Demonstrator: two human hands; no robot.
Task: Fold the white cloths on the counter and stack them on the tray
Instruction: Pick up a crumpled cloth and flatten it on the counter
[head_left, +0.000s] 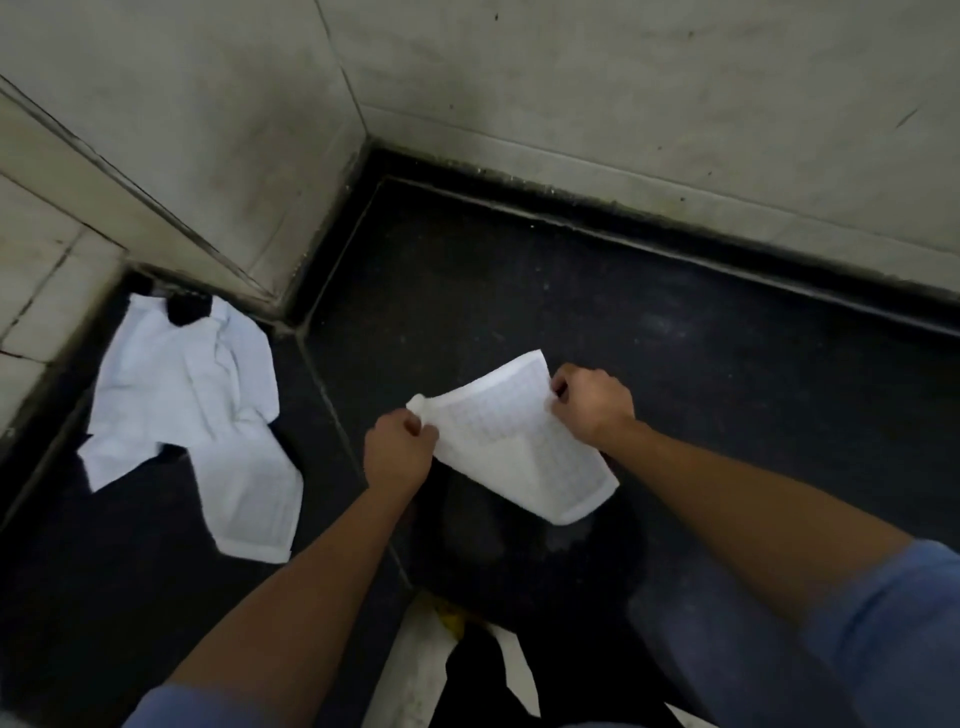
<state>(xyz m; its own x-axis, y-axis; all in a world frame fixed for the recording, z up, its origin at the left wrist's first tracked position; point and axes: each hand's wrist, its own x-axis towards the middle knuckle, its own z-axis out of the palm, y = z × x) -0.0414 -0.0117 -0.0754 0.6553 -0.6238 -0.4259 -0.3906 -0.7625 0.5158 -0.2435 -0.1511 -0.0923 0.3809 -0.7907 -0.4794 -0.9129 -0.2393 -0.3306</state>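
Here, a white cloth (519, 441) is pinched at its two upper corners by the left hand (397, 452) and right hand (592, 402), held above the dark counter (675, 364); bare counter lies beyond. It is checked, part-folded. A crumpled cloth pile (192, 415) lies well apart, leftward.

The counter (701, 364) is of dark, speckled stone and sits in a corner between pale tiled walls (623, 93) at 12 and at 10 o'clock. A thin seam (343, 441) runs across the stone from the corner toward 6 o'clock. At 9 o'clock a loose heap of white cloths (176, 405) lies unfolded on the counter, just beside the left wall, with one flat part reaching toward 7 o'clock. A small black object (188, 312) touches the far edge of the heap. Near 6 o'clock lies a dark round shape, perhaps the tray (519, 561); it is hard to tell against the stone.
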